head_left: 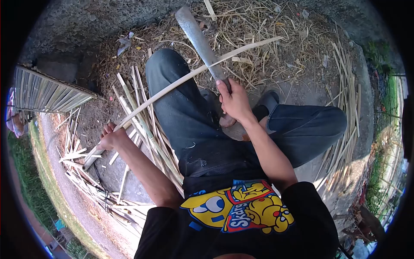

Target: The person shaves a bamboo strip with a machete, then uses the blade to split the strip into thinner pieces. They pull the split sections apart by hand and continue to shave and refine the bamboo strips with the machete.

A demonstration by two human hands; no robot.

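Note:
My right hand [235,100] is closed round the handle of a large knife [196,36], whose broad grey blade points up and away. A long pale bamboo strip [172,86] runs slantwise over my knee, and the blade crosses it near the handle. My left hand [113,137] is closed round the strip's lower left part. The far end of the strip reaches past the blade to the upper right. Whether the blade cuts into the strip or only touches it, I cannot tell.
Split bamboo strips [151,140] lie beside my left leg, with more strips [345,116] at the right. Thin shavings [263,56] cover the ground ahead, below a rough wall [108,23]. A slatted bamboo panel [47,91] stands at the left.

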